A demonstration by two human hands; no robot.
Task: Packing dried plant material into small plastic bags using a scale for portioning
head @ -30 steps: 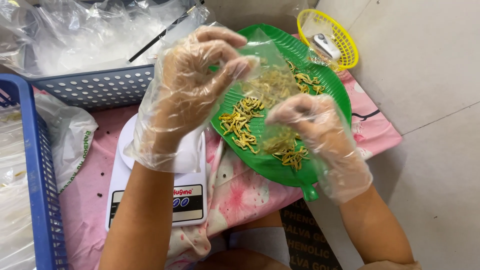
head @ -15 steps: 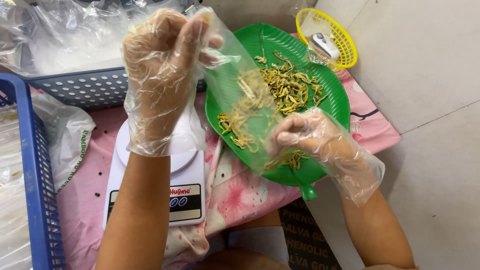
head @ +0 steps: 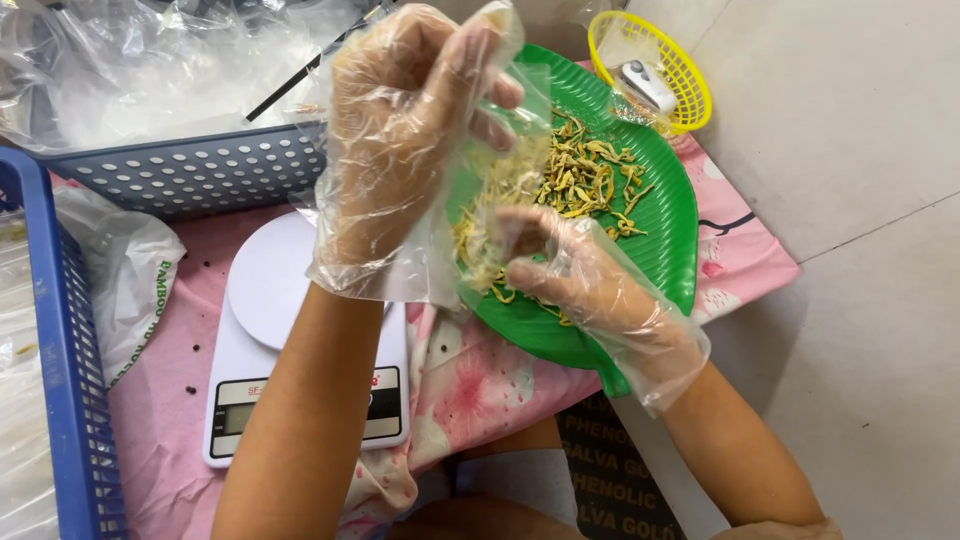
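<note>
Clear plastic bag (head: 495, 190) pinched between left hand (head: 400, 130) above and right hand (head: 560, 265) below, over green tray (head: 665, 215)

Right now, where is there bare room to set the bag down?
The scale platform left of the left hand is bare. So is the pink cloth between scale and green tray, and the tray's right half. Crowded: the tray's middle under the bag and right hand, strewn with yellow strips, and the yellow basket.
</note>
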